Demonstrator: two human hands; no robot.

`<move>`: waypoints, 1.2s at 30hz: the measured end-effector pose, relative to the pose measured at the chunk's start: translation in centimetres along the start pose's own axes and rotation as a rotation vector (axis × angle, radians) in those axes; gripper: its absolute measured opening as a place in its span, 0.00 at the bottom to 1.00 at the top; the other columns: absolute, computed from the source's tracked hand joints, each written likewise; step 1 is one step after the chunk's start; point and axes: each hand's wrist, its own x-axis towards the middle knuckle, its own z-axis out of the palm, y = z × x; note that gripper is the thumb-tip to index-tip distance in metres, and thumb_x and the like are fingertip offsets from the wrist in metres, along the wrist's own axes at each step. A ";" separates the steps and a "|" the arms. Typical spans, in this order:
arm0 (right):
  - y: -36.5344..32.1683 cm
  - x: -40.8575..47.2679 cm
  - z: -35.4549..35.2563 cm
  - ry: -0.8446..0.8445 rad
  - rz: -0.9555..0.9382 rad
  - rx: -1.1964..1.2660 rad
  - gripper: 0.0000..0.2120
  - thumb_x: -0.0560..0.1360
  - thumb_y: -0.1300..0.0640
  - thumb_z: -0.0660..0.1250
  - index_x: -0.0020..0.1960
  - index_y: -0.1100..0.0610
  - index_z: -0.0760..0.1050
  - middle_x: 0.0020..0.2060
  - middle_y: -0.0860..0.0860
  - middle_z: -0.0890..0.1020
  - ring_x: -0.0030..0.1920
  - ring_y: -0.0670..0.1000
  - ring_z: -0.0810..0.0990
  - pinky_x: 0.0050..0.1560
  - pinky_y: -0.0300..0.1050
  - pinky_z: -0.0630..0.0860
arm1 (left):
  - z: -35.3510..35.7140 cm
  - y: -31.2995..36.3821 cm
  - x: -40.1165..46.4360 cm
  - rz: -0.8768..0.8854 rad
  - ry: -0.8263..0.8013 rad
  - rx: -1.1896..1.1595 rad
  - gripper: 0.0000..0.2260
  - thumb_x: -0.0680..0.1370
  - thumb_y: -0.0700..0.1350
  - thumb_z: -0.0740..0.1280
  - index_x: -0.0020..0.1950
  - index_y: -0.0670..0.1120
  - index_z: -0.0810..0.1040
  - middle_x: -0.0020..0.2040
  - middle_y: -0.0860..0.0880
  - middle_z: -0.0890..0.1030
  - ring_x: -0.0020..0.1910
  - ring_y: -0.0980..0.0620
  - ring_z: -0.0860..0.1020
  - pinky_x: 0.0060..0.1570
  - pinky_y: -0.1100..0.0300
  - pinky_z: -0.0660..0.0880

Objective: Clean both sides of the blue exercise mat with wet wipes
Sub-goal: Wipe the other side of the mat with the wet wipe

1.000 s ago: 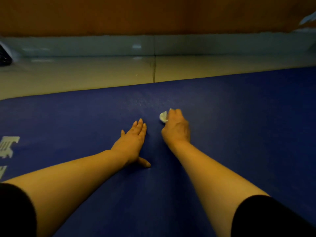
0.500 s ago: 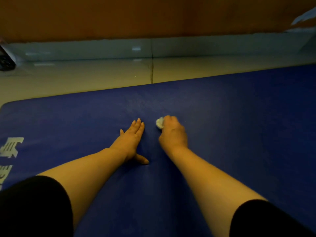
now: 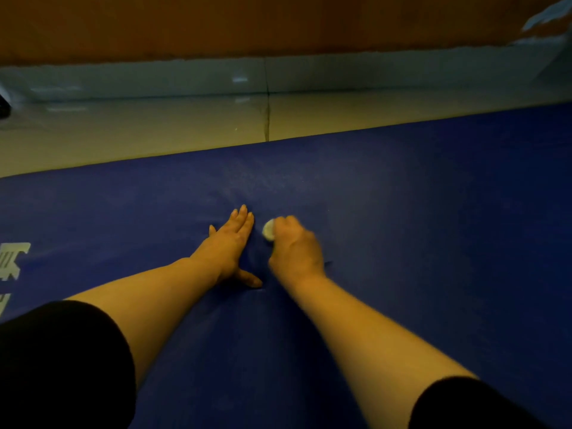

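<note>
The blue exercise mat (image 3: pixel 418 218) lies flat on the floor and fills most of the head view. My left hand (image 3: pixel 230 243) presses flat on the mat with straight fingers and the thumb spread out. Just to its right, my right hand (image 3: pixel 294 246) grips a small bunched white wet wipe (image 3: pixel 268 230) and holds it down on the mat. Only the wipe's left end shows past my curled fingers.
Pale floor tiles (image 3: pixel 154 131) run beyond the mat's far edge, up to a light skirting (image 3: pixel 371 72) and a brown wall. White printed marks (image 3: pixel 12 261) sit on the mat at the far left. A dark object (image 3: pixel 3 108) lies at the left edge.
My right hand has slid the wipe leftward and toward me, ending close beside my left hand. The left hand stays pressed in the same spot.
</note>
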 end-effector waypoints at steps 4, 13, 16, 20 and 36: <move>-0.8 -2.1 1.6 -0.040 -0.196 -0.018 0.09 0.73 0.58 0.69 0.50 0.60 0.74 0.50 0.58 0.76 0.46 0.62 0.77 0.37 0.49 0.66 | 0.0 -0.1 0.0 -0.002 0.014 0.004 0.57 0.68 0.56 0.76 0.78 0.44 0.36 0.78 0.47 0.33 0.77 0.49 0.37 0.74 0.40 0.42; 2.7 -1.3 0.1 0.313 0.035 -0.027 0.09 0.64 0.70 0.71 0.42 0.62 0.75 0.38 0.59 0.77 0.32 0.62 0.77 0.28 0.44 0.66 | -0.1 0.1 0.0 -0.001 -0.005 0.025 0.59 0.66 0.59 0.76 0.78 0.43 0.35 0.77 0.46 0.32 0.77 0.47 0.36 0.73 0.38 0.42; 0.5 -4.2 2.7 0.212 -0.260 0.022 0.11 0.62 0.69 0.73 0.40 0.59 0.74 0.34 0.56 0.76 0.27 0.58 0.76 0.22 0.44 0.71 | 0.0 0.0 -0.1 -0.005 0.006 0.038 0.58 0.67 0.59 0.76 0.78 0.43 0.35 0.77 0.46 0.32 0.77 0.48 0.36 0.73 0.38 0.42; 3.1 -3.4 0.7 0.235 -0.247 -0.011 0.04 0.68 0.66 0.67 0.41 0.61 0.76 0.36 0.58 0.78 0.31 0.61 0.78 0.26 0.47 0.74 | -0.2 0.2 -0.1 -0.010 -0.009 0.037 0.58 0.67 0.59 0.76 0.78 0.44 0.35 0.77 0.46 0.32 0.77 0.47 0.36 0.74 0.38 0.42; 5.1 -5.9 -0.9 0.298 -0.114 -0.022 0.05 0.68 0.68 0.67 0.43 0.61 0.76 0.39 0.59 0.78 0.35 0.62 0.78 0.29 0.47 0.72 | 4.9 3.1 -5.1 -0.134 0.122 0.030 0.31 0.84 0.49 0.56 0.79 0.45 0.41 0.79 0.46 0.39 0.78 0.47 0.41 0.75 0.46 0.46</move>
